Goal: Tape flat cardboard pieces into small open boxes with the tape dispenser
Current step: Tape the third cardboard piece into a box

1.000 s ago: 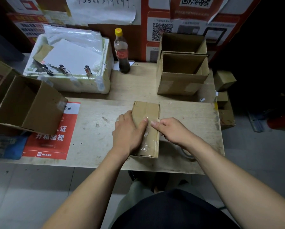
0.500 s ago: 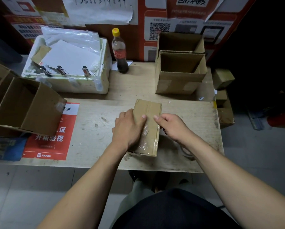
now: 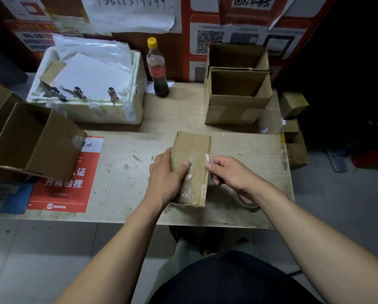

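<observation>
A small cardboard box (image 3: 193, 150) lies bottom-up near the front middle of the wooden table (image 3: 249, 154), with clear tape along its seam. My left hand (image 3: 165, 174) grips its left side, the thumb pressing on the taped top. My right hand (image 3: 229, 174) is at the box's right edge, fingers curled, thumb and forefinger touching the tape end there. A tape roll (image 3: 247, 200) shows partly under my right wrist; most of it is hidden.
Two open taped boxes (image 3: 236, 106) stand at the back right. A larger open box (image 3: 36, 139) lies tipped at the left over a red sheet (image 3: 71, 183). A white foam box (image 3: 85, 110) and a dark bottle (image 3: 157, 69) sit at the back. Small boxes (image 3: 293, 106) are stacked beyond the right edge.
My right hand has slid off the box's top to its right edge and curled its fingers. The left hand holds the box in place, thumb still pressing the tape.
</observation>
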The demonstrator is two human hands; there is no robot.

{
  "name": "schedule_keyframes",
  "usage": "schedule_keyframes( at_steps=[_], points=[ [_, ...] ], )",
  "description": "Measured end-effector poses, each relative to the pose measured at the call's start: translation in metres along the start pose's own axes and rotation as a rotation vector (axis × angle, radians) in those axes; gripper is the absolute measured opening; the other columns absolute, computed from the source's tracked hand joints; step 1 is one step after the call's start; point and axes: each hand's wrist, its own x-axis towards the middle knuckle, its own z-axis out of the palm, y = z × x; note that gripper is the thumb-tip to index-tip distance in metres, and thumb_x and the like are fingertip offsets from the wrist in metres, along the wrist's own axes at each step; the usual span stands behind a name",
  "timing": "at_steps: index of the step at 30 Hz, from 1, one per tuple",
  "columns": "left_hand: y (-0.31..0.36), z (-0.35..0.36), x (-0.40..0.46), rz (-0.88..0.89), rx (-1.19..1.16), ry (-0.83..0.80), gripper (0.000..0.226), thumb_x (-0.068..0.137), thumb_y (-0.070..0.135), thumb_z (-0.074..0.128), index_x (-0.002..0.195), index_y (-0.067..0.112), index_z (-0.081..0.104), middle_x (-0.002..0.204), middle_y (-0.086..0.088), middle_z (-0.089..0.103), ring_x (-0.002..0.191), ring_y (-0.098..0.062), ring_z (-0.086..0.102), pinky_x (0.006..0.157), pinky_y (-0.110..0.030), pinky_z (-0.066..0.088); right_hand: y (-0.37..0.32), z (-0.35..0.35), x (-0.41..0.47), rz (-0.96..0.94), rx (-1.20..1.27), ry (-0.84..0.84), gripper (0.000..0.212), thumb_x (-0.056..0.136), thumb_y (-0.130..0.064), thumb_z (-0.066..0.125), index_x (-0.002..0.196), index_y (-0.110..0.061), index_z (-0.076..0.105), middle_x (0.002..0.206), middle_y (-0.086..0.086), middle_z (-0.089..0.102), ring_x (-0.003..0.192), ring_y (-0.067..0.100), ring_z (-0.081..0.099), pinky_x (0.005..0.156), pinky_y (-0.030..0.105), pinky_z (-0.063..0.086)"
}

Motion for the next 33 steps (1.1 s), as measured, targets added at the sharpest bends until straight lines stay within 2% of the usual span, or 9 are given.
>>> schedule_keyframes(
  at_steps=[3,6,8,14,18,22,26,30,33],
  points=[
    [0.000,-0.003,-0.001,-0.017,-0.013,-0.001,0.067,0.077,0.068,0.058,0.137,0.038,0.053,0.130,0.004,0.053,0.127,-0.026,0.049,0.108,-0.051,0.043,0.021,-0.018,-0.008,0.014,-0.179,0.145,0.009,0.101,-0.018,0.061,0.102,-0.009,0.062,0.088,0.007,0.066,0.081,0.024,0.061,0.070,0.032,0.050],
    [0.001,-0.003,-0.005,-0.023,-0.024,0.019,0.063,0.080,0.063,0.062,0.136,0.036,0.054,0.127,0.008,0.053,0.126,-0.024,0.050,0.107,-0.050,0.044,0.054,-0.048,-0.015,0.158,-0.890,0.349,0.048,0.094,-0.016,0.060,0.141,-0.018,0.046,0.137,0.005,0.048,0.127,0.026,0.046,0.106,0.041,0.043],
    [0.002,-0.002,-0.006,-0.024,-0.037,0.033,0.060,0.081,0.061,0.064,0.134,0.035,0.055,0.125,0.009,0.054,0.126,-0.023,0.051,0.106,-0.049,0.045,0.071,-0.061,-0.018,0.311,-1.067,0.301,0.062,0.091,-0.019,0.063,0.148,-0.015,0.038,0.144,0.009,0.042,0.134,0.030,0.039,0.109,0.042,0.039],
    [0.001,-0.003,-0.008,-0.059,-0.051,0.041,0.069,0.076,0.069,0.067,0.134,0.032,0.056,0.124,0.010,0.057,0.119,-0.020,0.058,0.102,-0.048,0.050,0.095,-0.068,-0.018,0.390,-0.965,0.348,0.020,0.091,-0.025,0.065,0.103,-0.014,0.054,0.114,0.010,0.062,0.096,0.025,0.056,0.077,0.036,0.046],
    [0.008,-0.006,-0.013,-0.023,0.139,0.124,0.085,0.077,0.071,0.067,0.145,0.022,0.048,0.138,0.000,0.054,0.128,-0.027,0.052,0.108,-0.051,0.044,0.081,-0.065,-0.029,0.253,-0.577,0.402,0.031,0.088,-0.020,0.073,0.103,-0.018,0.045,0.109,0.003,0.056,0.090,0.016,0.057,0.070,0.034,0.048],
    [0.045,-0.010,-0.033,0.277,0.193,0.255,0.051,0.090,0.051,0.071,0.133,0.025,0.059,0.120,0.007,0.064,0.114,-0.018,0.055,0.100,-0.040,0.045,0.042,-0.058,-0.059,-0.043,-0.197,0.396,0.064,0.086,-0.005,0.073,0.131,-0.042,0.047,0.120,-0.009,0.055,0.105,0.013,0.063,0.079,0.030,0.056],
    [0.092,-0.008,-0.051,0.007,-0.273,-0.100,0.027,0.092,0.050,0.070,0.100,0.026,0.076,0.095,0.009,0.076,0.097,-0.013,0.071,0.089,-0.040,0.060,0.019,-0.052,-0.082,-0.250,-0.142,0.445,0.088,0.083,0.007,0.071,0.142,-0.053,0.047,0.132,-0.015,0.051,0.118,0.008,0.056,0.083,0.027,0.057],
    [0.113,-0.007,-0.053,-0.225,-0.483,-0.330,0.043,0.091,0.056,0.068,0.109,0.017,0.075,0.099,0.001,0.079,0.096,-0.013,0.074,0.087,-0.037,0.053,0.011,-0.053,-0.092,-0.429,-0.305,0.493,0.098,0.079,0.011,0.073,0.141,-0.060,0.045,0.127,-0.021,0.046,0.120,-0.001,0.048,0.092,0.012,0.048],
    [0.118,-0.009,-0.054,-0.204,-0.531,-0.345,0.038,0.094,0.050,0.066,0.104,0.016,0.078,0.097,-0.008,0.078,0.089,-0.012,0.071,0.087,-0.037,0.048,0.011,-0.058,-0.092,-0.548,-0.516,0.513,0.103,0.071,0.017,0.073,0.146,-0.049,0.047,0.122,-0.009,0.040,0.115,0.001,0.045,0.095,0.013,0.044]
  ],
)
